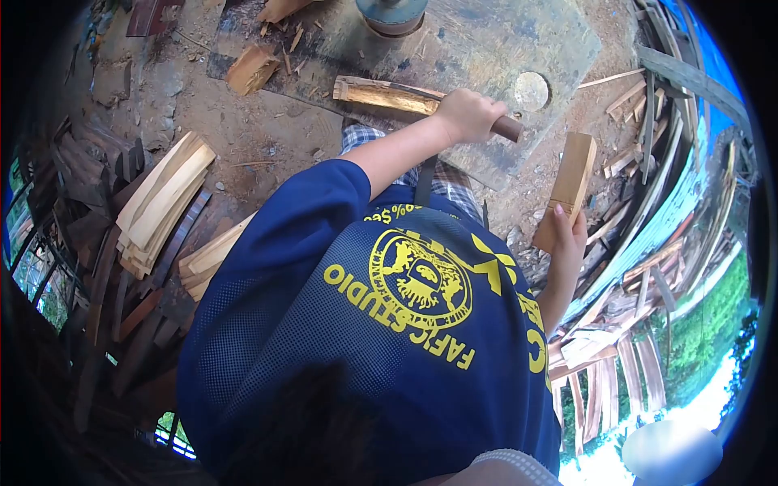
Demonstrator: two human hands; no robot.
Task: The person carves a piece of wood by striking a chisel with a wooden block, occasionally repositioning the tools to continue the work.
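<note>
place: outdoor woodworking yard / rough workshop
ground: bare dirt (243, 130), littered with wood chips (288, 36)
stock: stacked split planks (162, 198), dark offcuts pile (97, 267) at one side
work surface: worn flat slab (486, 49)
edge: heaped scrap boards (640, 243), blue sheeting (713, 57), greenery (705, 324) beyond

blue mesh shirt (356, 324), yellow print

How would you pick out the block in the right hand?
Start at the grey slab at the top. Below its right corner, the right hand holds the block upright by its lower end. Unlike the scattered scraps, it is pale, squared and off the ground.
</note>
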